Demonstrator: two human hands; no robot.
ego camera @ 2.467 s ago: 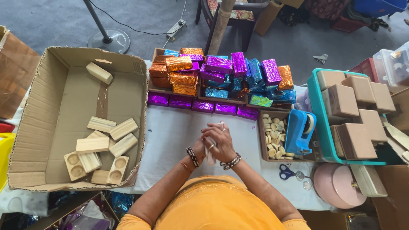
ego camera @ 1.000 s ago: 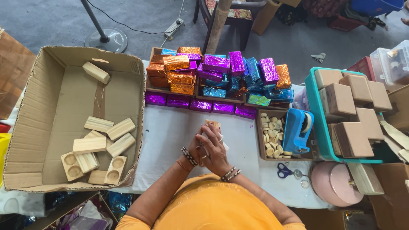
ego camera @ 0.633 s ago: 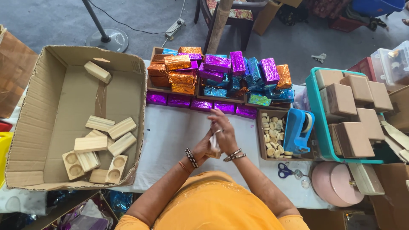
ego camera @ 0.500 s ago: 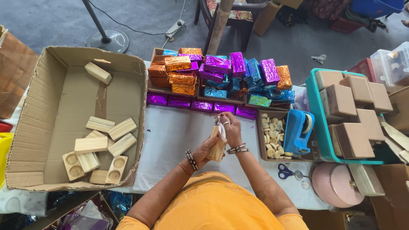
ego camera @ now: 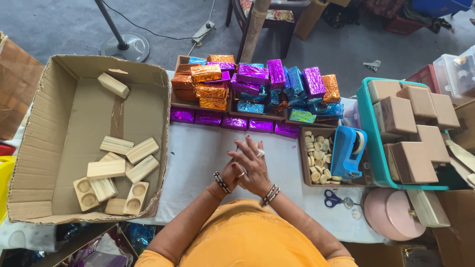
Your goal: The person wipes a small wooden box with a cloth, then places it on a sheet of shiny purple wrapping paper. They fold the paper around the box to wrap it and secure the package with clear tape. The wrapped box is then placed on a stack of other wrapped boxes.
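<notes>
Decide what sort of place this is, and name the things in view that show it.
Probably a small craft or gift-packing workspace, not a factory line. A cardboard box holds plain wooden blocks, foil-wrapped packets are stacked at the back of the table, and a tape dispenser and scissors lie near the hands.

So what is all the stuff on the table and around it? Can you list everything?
Cardboard box: one, brown, left, open.
Wooden blocks: about ten, pale, inside that box.
Foil-wrapped blocks: many, purple, orange and blue, stacked at the far edge.
Small round pieces: a trayful, cream, right of the hands.
Tape dispenser: one, blue, beside those pieces.
Scissors: one pair, blue handles, near edge.
Teal tray: one, right, holding brown boxes, about six.
Round pink box: one, lower right.
Fan stand: one, on the grey floor.
Left hand and right hand: pressed together over something mostly hidden, bangles on both wrists.
</notes>
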